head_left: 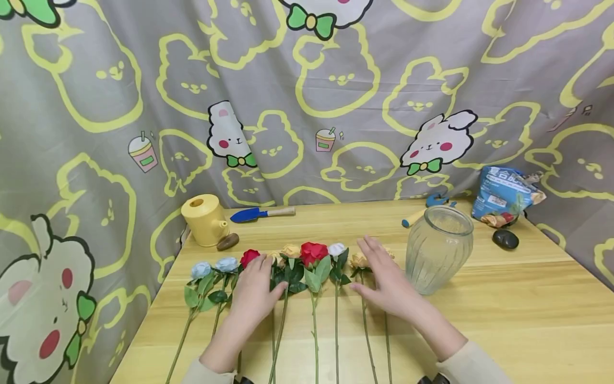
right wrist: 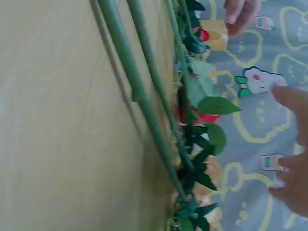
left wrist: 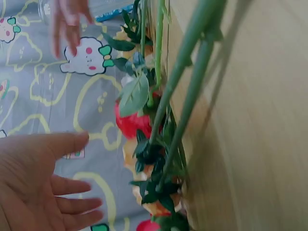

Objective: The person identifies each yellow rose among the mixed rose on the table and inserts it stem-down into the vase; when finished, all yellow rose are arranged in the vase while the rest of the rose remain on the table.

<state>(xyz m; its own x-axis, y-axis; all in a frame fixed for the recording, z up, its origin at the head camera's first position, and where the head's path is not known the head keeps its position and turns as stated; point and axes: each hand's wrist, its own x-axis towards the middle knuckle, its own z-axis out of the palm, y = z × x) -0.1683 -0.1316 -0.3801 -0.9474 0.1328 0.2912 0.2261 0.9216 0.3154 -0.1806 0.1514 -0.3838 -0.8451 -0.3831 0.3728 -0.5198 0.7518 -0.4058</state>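
Several artificial roses lie side by side on the wooden table, stems toward the person. From the left come light blue roses (head_left: 226, 264), a red rose (head_left: 249, 257), yellow-orange roses (head_left: 290, 251), a larger red rose (head_left: 314, 253) and a white rose (head_left: 337, 249). More yellow-orange blooms (head_left: 358, 260) are partly covered by the right hand. My left hand (head_left: 256, 290) hovers over the flowers near the smaller red rose, thumb spread and fingers extended. My right hand (head_left: 385, 282) is above the right-hand roses, fingers extended, holding nothing. In the left wrist view, green stems (left wrist: 185, 91) pass below the empty hand.
A ribbed glass vase (head_left: 438, 250) stands right of the right hand. Behind are a yellow watering can (head_left: 203, 221), a brown stone (head_left: 227, 241), a blue trowel (head_left: 249, 215) and a yellow-handled tool (head_left: 413, 218). A blue bag (head_left: 501, 194) and black stone (head_left: 506, 239) sit at right.
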